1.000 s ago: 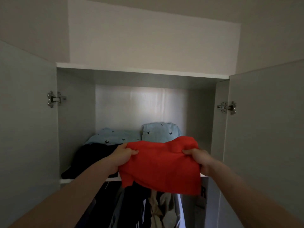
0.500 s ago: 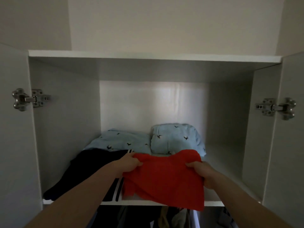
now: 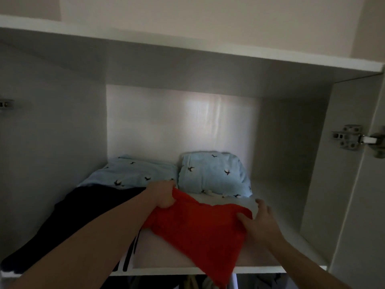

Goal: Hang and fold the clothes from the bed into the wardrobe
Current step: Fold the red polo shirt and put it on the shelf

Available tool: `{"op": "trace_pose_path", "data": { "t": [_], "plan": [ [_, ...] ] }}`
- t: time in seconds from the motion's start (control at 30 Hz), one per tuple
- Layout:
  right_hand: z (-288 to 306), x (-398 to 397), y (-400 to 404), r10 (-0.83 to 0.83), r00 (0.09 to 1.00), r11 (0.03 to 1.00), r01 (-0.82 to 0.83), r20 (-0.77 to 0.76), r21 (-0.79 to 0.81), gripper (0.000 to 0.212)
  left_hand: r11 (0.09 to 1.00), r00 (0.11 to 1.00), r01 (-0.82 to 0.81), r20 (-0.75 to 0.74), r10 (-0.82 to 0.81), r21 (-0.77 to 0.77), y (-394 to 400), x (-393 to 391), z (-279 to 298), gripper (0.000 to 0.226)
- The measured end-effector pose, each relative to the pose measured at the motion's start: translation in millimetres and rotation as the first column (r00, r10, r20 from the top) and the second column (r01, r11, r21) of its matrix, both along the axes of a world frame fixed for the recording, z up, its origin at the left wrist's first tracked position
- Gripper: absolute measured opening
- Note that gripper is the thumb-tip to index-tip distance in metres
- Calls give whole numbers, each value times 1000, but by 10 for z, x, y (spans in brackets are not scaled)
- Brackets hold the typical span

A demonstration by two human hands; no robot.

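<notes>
A folded red garment [image 3: 200, 230] lies on the wardrobe's top shelf [image 3: 270, 243], with one corner hanging over the shelf's front edge. My left hand [image 3: 162, 195] grips its far left corner. My right hand [image 3: 258, 222] is at its right edge, thumb on the cloth and fingers spread and relaxed. Behind the red garment sit two folded light blue pieces with small dark birds: a flat one [image 3: 133, 174] at the left and a thicker one [image 3: 212, 174] at the right.
A dark garment [image 3: 79, 217] with white stripes lies along the shelf's left side under my left forearm. The right door carries a metal hinge [image 3: 350, 139]. Hanging clothes [image 3: 195, 282] show below the shelf. The shelf's right part is bare.
The red garment has gone from held in front of the shelf to lying on it. My left hand has pushed deeper in. My right hand has loosened its grip. The view moved closer.
</notes>
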State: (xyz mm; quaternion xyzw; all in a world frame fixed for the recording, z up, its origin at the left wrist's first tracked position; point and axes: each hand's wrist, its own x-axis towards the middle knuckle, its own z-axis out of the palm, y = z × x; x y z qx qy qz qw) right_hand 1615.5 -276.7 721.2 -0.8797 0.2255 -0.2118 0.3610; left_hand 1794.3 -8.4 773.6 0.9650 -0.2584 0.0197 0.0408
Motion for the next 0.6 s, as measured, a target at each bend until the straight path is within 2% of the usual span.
{"op": "trace_pose_path", "data": {
  "t": [0.07, 0.13, 0.2, 0.3, 0.37, 0.47, 0.6],
  "plan": [
    [79, 12, -71, 45, 998, 988, -39, 37, -150, 74, 1000, 982, 3, 186, 3, -31, -109, -134, -97, 65],
    [133, 71, -99, 153, 987, 958, -136, 52, -253, 59, 985, 979, 41, 204, -5, -170, -205, -397, -237, 72],
    [157, 188, -59, 270, 963, 915, -252, 14, -314, 48, 975, 991, 15, 131, 15, -222, -226, -720, -420, 83],
    [124, 383, 65, 420, 897, 845, -442, -137, -300, 37, 982, 992, -71, -114, 51, -175, -114, -1090, -702, 110],
    [31, 445, 155, 458, 867, 831, -496, -196, -253, 33, 971, 959, -147, -268, 94, -188, -38, -1186, -812, 114],
    [-167, 452, 270, 430, 888, 862, -457, -162, -217, 34, 941, 918, -221, -381, 111, -258, -3, -1143, -875, 110],
    [-352, 363, 450, 318, 947, 913, -319, -46, -256, 34, 946, 939, -166, -336, 65, -280, 17, -869, -921, 95]
  ]
}}
